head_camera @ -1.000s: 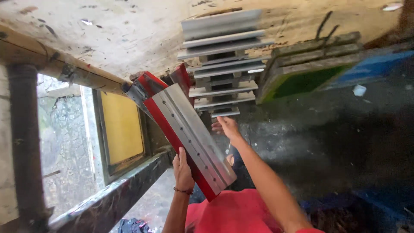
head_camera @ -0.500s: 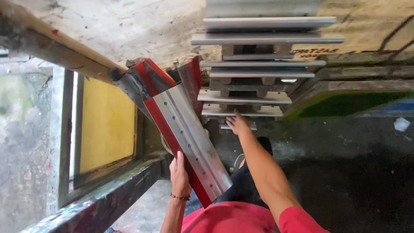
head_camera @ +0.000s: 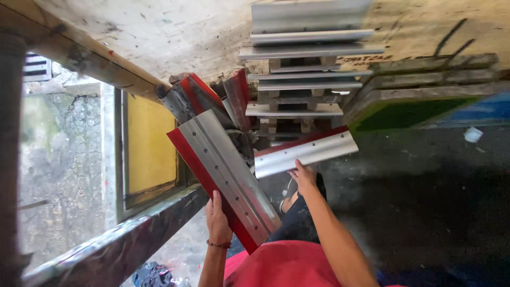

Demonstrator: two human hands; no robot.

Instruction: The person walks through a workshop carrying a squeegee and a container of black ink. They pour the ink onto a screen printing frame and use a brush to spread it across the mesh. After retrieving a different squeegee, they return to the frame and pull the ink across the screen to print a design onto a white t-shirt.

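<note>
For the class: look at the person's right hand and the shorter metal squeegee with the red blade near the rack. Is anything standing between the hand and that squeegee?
Nothing visible does. The right hand already touches the lower edge of the shorter squeegee. The left hand holds the long squeegee off to the side, clear of that contact.

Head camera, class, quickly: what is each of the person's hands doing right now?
Left hand: closed on the long red-edged metal squeegee.
Right hand: holding the shorter metal squeegee by its lower edge.
</note>
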